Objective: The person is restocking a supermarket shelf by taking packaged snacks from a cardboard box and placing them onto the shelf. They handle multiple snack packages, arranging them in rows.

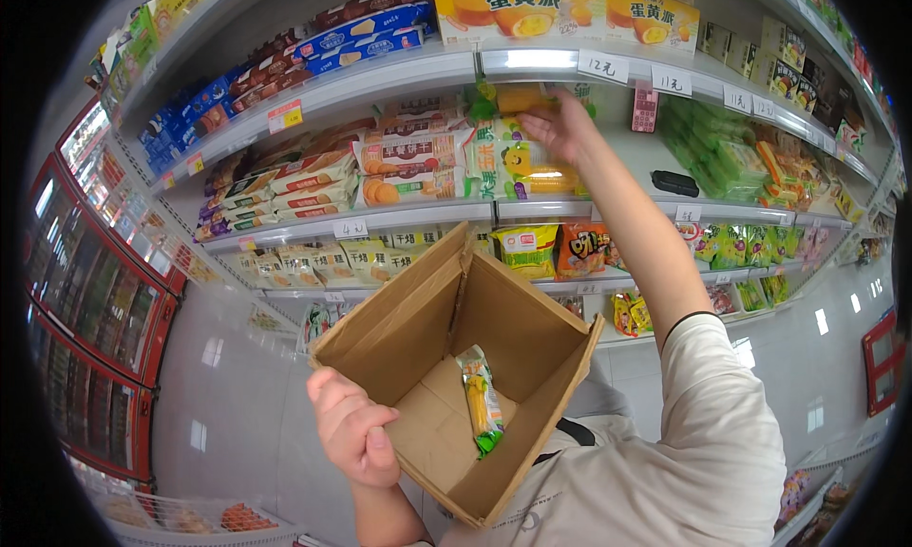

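Note:
My left hand (354, 429) grips the left edge of an open cardboard box (524, 312), tilted so that its inside faces me. One plastic-wrapped ear of corn (483, 401) lies on the bottom of the box. On the middle shelf, my right hand (563, 127) has its fingers around the right part of another wrapped corn packet (516, 98). That packet is just above a stack of similar corn packets (541, 173). Part of its right end is hidden by the hand.
Packs of round biscuits (413, 166) stand left of the corn. To the right are a pink patterned item (645, 107), a black object (675, 183) and green snack packs (727, 155). A shelf edge with price cards (602, 64) runs above my right hand. Red-framed coolers (153, 376) stand at left.

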{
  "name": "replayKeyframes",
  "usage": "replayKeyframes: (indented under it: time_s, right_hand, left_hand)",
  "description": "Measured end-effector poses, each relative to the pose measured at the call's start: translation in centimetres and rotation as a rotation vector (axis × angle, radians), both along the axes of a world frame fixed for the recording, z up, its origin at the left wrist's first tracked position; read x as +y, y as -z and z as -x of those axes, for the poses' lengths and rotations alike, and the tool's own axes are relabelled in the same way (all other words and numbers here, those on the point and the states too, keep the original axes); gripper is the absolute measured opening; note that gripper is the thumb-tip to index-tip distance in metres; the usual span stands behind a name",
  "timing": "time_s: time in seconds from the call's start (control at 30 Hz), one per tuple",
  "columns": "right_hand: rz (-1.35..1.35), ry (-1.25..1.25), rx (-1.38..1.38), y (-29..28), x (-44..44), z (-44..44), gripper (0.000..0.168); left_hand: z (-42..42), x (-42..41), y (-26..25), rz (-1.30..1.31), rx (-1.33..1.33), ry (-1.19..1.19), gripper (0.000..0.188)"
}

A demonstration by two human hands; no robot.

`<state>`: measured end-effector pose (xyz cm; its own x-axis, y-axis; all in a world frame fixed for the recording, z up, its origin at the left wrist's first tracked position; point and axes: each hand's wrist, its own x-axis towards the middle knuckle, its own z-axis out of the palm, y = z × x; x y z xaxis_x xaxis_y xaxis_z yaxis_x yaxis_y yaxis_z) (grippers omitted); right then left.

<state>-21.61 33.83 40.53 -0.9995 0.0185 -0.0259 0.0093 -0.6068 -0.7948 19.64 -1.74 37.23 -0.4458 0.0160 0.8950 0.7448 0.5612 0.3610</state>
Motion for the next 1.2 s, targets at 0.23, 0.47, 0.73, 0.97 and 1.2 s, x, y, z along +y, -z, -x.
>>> replayKeyframes:
  time_s: [0.23,0.47,0.73,0.97,1.2]
  right_hand:
    - [-0.25,0.14,0.062,1.9,1.1,-0.4,0.055]
    - [-0.641,0.385,0.336,1.0,0.5,-1.2,0.026]
    - [-1.116,-0.495,0.832,-1.4,-5.7,-16.5,0.017]
    - [-1.795,-1.648,1.519,8.4,-17.5,-29.6,0.04]
    - [-2.062,-1.423,1.373,35.3,-18.5,-32.1,0.055]
  left_hand:
    - [0.2,0.0,0.0,0.004,0.005,0.004,0.034]
    - [0.4,0.1,-0.3,0.005,0.001,0.015,0.036]
    - [-0.4,0.8,-0.2,0.015,-0.036,-0.004,0.038]
    - [-0.3,5.4,-1.0,0.172,-0.054,0.053,0.029]
    - [1.8,8.0,-1.4,0.276,-0.005,0.168,0.012]
